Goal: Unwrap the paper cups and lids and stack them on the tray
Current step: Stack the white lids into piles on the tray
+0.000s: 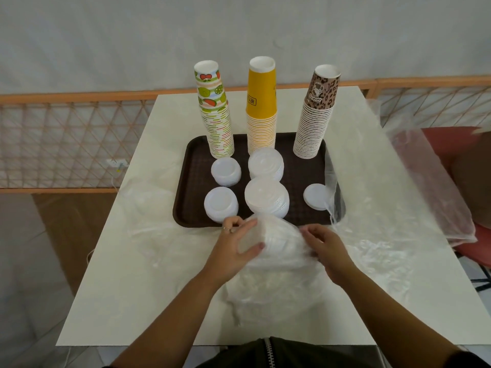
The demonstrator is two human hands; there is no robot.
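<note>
A dark brown tray [295, 171] carries three upside-down cup stacks: fruit-patterned [215, 112], yellow [261, 107] and leopard-print [317, 112]. In front of them stand several white lid stacks [267, 196]. Just before the tray's near edge lies a stack of lids in clear plastic wrap [281, 247]. My left hand [236, 244] grips its left side, thumb across the front. My right hand [325, 247] pinches the wrap on its right side.
Loose clear plastic wrappers lie on the white table [138, 288] left of the tray [151, 203], over the tray's right edge [332, 187] and across the right side [425, 181]. A wooden lattice railing [66, 139] runs behind the table.
</note>
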